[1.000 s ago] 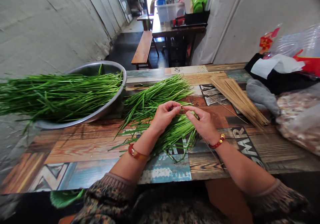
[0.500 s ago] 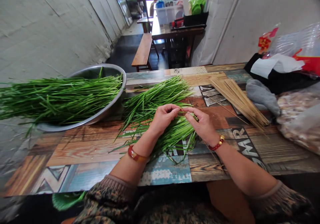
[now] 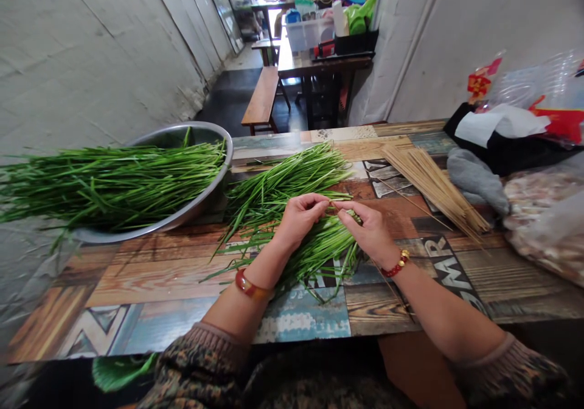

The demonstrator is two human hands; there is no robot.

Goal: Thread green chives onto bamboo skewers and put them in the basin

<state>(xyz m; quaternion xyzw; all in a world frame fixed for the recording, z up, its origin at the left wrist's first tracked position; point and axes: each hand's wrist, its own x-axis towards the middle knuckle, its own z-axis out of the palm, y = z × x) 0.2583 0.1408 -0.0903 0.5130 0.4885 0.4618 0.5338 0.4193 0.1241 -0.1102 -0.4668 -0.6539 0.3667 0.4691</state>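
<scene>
My left hand (image 3: 298, 214) is closed in a pinch over a pile of green garlic chives (image 3: 319, 244); what lies between its fingertips is too small to make out. Fingertip to fingertip with it, my right hand (image 3: 367, 226) pinches what looks like a thin bamboo skewer (image 3: 387, 284), whose length shows below my right wrist, slanting toward the table's near edge. The hand covers its middle. Just beyond my hands lies another heap of chives (image 3: 292, 178), pale stem ends pointing right.
A metal basin (image 3: 223, 171) piled with long chives stands at left. Right of my hands lie a bundle of bamboo skewers (image 3: 433, 187), one loose skewer (image 3: 410, 199), a grey cloth-like bundle (image 3: 477, 181) and a clear bag of pale pieces (image 3: 542, 220). A bench (image 3: 262, 95) stands beyond the patterned table (image 3: 150, 278).
The whole view has shifted slightly, with the scene sitting a little lower. Both hands keep their pinch at the same place over the chives, the fingertips barely moved.
</scene>
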